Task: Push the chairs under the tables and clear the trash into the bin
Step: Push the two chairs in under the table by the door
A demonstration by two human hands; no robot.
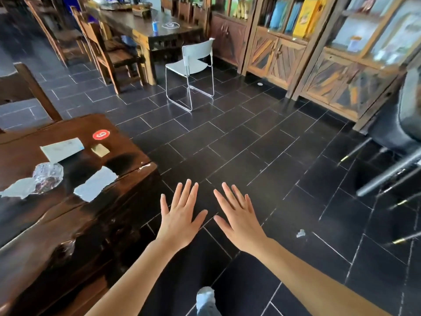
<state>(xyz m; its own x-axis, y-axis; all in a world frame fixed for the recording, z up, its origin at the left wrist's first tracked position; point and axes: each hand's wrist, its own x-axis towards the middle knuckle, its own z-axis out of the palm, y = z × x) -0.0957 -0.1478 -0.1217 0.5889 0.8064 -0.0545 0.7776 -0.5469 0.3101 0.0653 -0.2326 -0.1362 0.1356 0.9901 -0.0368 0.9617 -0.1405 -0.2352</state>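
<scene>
Chairs stand out from their desks: a grey chair [193, 65] with a wire frame sits on the dark tiled floor [250, 144] at about 12 o'clock, pulled clear of the far desk [145, 30] and turned partly away from it. Wooden chairs [109, 53] line that desk's near side at 11 o'clock. Another wooden chair [27, 87] shows its back at 9 o'clock, behind the near desk [68, 213].

Trash lies on the near desk at 8 to 9 o'clock: a crumpled clear wrapper [47, 173], torn paper [94, 183] just beside it, another scrap [18, 187] touching the wrapper, a flat sheet [62, 149] and a small card [100, 149]. A red sticker [101, 134] sits near the desk's far corner. One small scrap [300, 233] lies on the floor at 4 o'clock.

Both hands hover over the floor at 6 o'clock, palms down. The left hand [181, 215] and right hand [239, 220] are spread wide, fingers apart, holding nothing, near each other but not touching.

Cabinets [296, 53] run along the wall from 1 to 2 o'clock. A dark chair [396, 133] is at 3 o'clock.
</scene>
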